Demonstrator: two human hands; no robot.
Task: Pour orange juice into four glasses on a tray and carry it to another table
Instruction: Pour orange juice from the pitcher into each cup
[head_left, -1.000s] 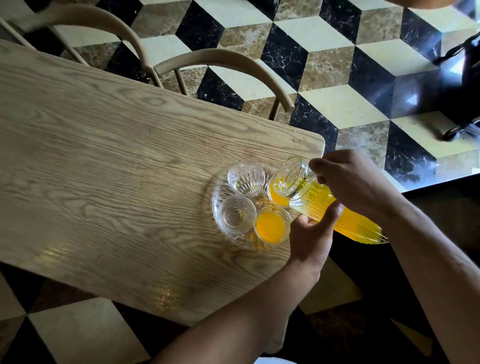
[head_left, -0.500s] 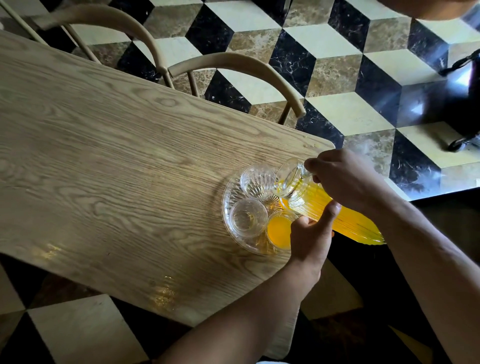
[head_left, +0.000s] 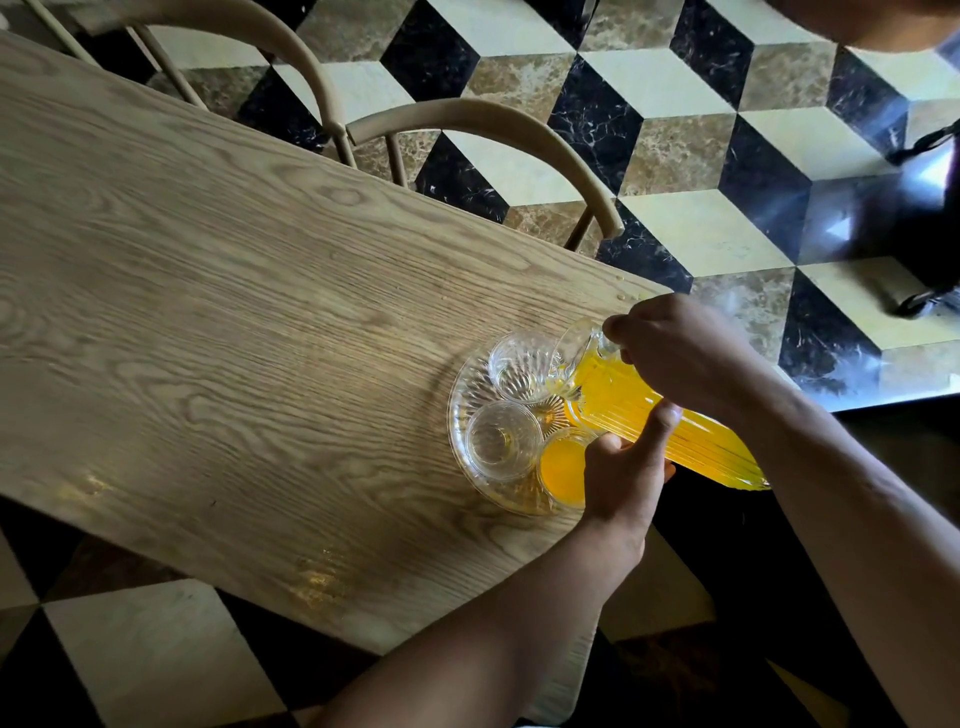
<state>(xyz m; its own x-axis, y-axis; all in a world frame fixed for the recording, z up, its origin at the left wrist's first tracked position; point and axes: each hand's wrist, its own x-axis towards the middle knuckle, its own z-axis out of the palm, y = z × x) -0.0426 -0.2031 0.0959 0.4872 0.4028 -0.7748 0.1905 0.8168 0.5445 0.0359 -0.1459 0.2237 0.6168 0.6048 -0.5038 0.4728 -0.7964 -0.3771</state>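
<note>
A ribbed glass pitcher (head_left: 665, 415) of orange juice is tilted with its mouth over the far clear glass (head_left: 522, 366). My right hand (head_left: 685, 353) grips the pitcher near its neck. My left hand (head_left: 623, 467) steadies its underside with the thumb up against the glass. The round cut-glass tray (head_left: 460, 415) sits near the table's right end. On it, the near-left glass (head_left: 501, 439) looks empty and the near glass (head_left: 563, 465) holds juice. A fourth glass is hidden under the pitcher.
The wooden table (head_left: 234, 312) stretches to the left. Two curved wooden chair backs (head_left: 493, 124) stand along its far edge. Black, cream and brown cube-patterned floor tiles surround it. A dark object with a strap (head_left: 924, 218) lies on the floor at the far right.
The pitcher's mouth has shifted from over the right-hand glass toward the far glass, and tilted further. Both hands moved with it. The camera view drifted.
</note>
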